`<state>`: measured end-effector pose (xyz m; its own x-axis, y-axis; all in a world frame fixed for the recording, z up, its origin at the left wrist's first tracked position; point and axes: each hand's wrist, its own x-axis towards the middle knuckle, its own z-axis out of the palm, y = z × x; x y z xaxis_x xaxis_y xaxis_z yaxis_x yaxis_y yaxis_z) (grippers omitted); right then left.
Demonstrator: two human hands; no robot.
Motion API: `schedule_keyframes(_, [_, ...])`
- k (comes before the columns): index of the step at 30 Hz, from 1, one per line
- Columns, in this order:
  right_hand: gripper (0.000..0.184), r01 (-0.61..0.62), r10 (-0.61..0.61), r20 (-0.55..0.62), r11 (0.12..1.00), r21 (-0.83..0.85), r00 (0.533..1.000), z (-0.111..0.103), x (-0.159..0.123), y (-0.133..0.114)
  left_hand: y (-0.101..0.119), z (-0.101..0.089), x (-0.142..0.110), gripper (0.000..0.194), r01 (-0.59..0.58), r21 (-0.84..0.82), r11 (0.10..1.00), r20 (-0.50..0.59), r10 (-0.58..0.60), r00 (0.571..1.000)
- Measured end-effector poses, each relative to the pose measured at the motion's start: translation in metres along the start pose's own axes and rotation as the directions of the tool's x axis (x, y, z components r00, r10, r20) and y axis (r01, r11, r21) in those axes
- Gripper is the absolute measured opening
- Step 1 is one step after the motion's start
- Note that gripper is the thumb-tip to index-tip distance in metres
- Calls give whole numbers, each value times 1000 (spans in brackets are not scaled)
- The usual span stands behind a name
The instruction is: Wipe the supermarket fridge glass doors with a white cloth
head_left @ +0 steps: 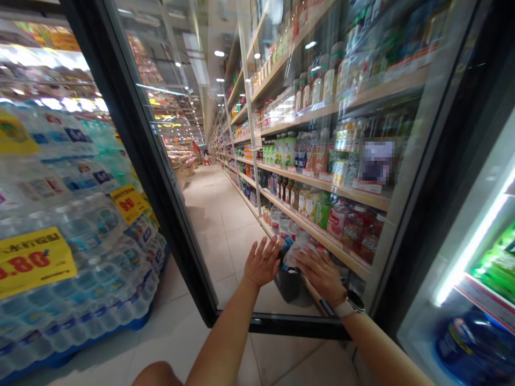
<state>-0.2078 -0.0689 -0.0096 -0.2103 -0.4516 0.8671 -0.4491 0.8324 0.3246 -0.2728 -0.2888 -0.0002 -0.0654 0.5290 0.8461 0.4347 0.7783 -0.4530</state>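
A glass cooler door with a black frame (161, 177) stands swung open before me. My left hand (263, 261) is raised at the lower part of the pane, fingers stretched out and holding nothing. Beside it on the right, my right hand (319, 271) lies flat at the same height with its fingers extended; a watch (354, 302) is on that wrist. Between the hands shows a pale, crumpled, translucent thing (290, 256). Whether it touches my right fingers or lies behind the glass, I cannot tell. A dark grey bin (292, 288) stands on the floor beyond the pane.
Stacked packs of bottled water (80, 236) with yellow price signs (36, 261) fill the left. Through the glass run shelves of bottled drinks (306, 203) along a tiled aisle (209, 209). At right, the lit cooler interior holds a blue-wrapped pack (472, 348). My knee is at the bottom.
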Motion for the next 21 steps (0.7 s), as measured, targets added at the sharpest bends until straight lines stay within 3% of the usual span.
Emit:
schedule_keyframes(3, [43,-194,183,-132,978,-80,974,-13,11,20,0,1,-1,60,2,0,1000,7,-2,1000])
schedule_keyframes(8, [51,-519,450,-400,852,-77,798,-26,19,43,0,2,-3,60,8,-8,1000,18,-8,1000])
schedule_keyframes(10, [52,-539,472,-409,840,-58,780,-22,17,39,1,2,-3,61,8,-12,1000,22,-8,1000])
schedule_keyframes(15, [54,-408,382,-241,910,-69,892,0,-3,9,1,0,0,59,6,-18,1000,24,-5,1000])
schedule_keyframes(18, [48,-250,243,-103,967,-56,964,14,-21,-14,1,-1,1,60,3,-16,1000,20,-3,1000])
schedule_keyframes(21, [44,-68,68,15,998,9,998,24,-35,-32,1,-2,1,60,7,-17,1000,10,-7,1000])
